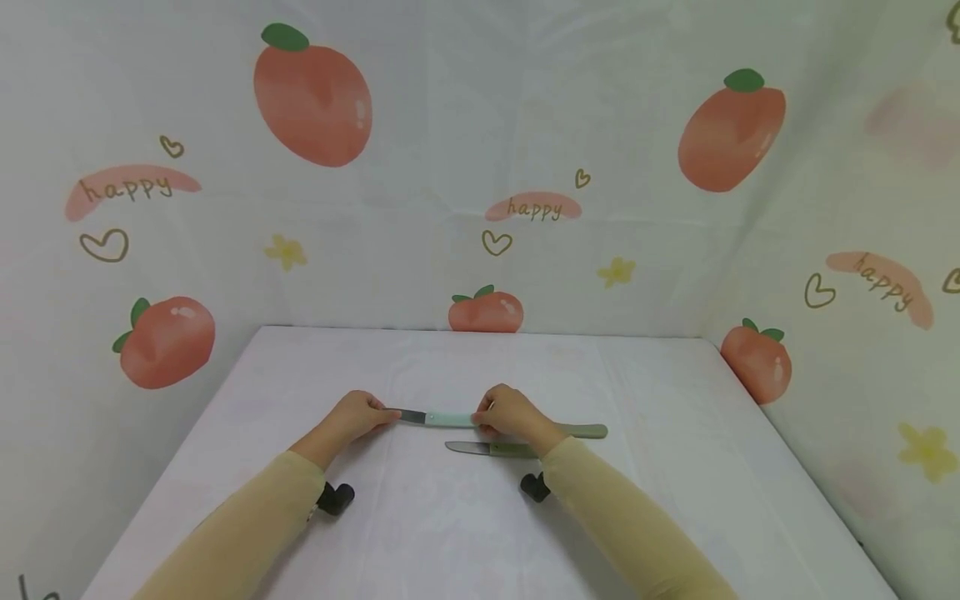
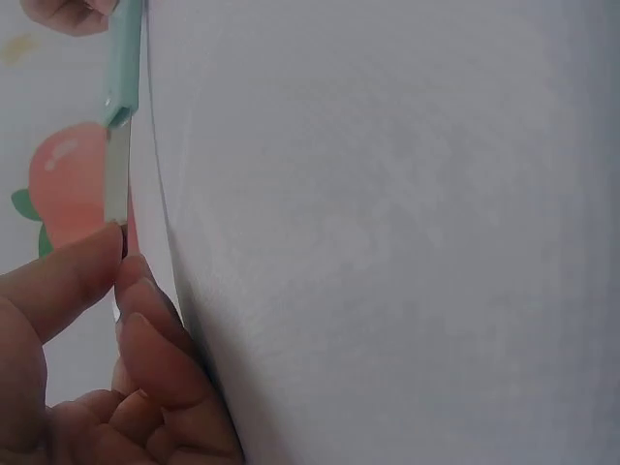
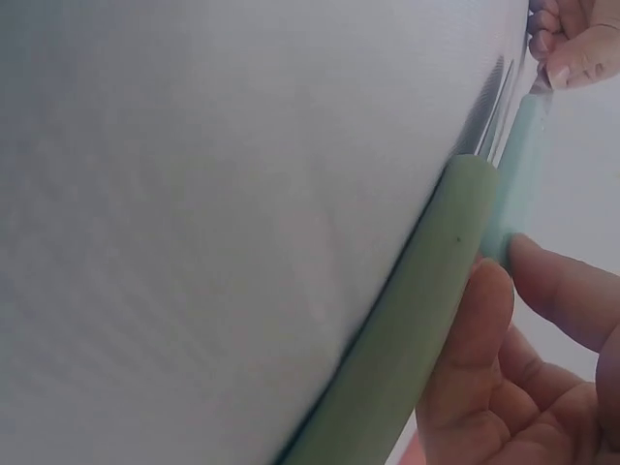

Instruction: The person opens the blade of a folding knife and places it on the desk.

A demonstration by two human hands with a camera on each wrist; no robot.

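Observation:
A knife with a mint handle (image 1: 450, 420) lies crosswise between the hands. The left hand (image 1: 354, 422) pinches its blade (image 2: 116, 179) near the tip, between thumb and fingers. At the other end, the right hand (image 1: 513, 414) pinches the end of the mint handle between thumb and fingers. Nearer the person, a knife with a green handle (image 1: 510, 450) rests on the table, its blade (image 1: 467, 447) pointing left. Another green handle (image 1: 585, 431) sticks out to the right from behind the right wrist; the rest of it is hidden there.
The white-covered table (image 1: 420, 533) meets a printed cloth backdrop (image 1: 435, 167) at its far edge. Black devices (image 1: 336, 498) are worn at both wrists, below the beige sleeves (image 1: 247, 517).

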